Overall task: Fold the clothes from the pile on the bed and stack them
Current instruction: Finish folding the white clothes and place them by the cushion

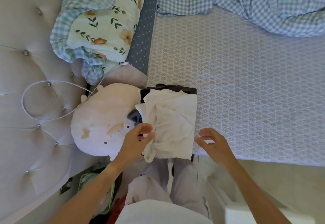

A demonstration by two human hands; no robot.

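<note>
A folded white garment (173, 118) lies on top of a stack at the near edge of the bed, with a folded black garment (186, 88) showing under its far side. My left hand (139, 139) rests at the white garment's left edge, fingers apart and touching the cloth. Just off the stack's right edge hovers my right hand (213, 143), fingers spread and holding nothing. A grey piece of cloth (133, 117) peeks out at the stack's left side.
A round pink plush toy (102, 122) lies against the stack's left side. Floral and checked pillows (103, 25) sit at the headboard (26, 65). A bunched checked duvet (263, 2) lies at the far side. The patterned sheet (246, 83) stretches right. A white cable (44, 100) loops over the headboard.
</note>
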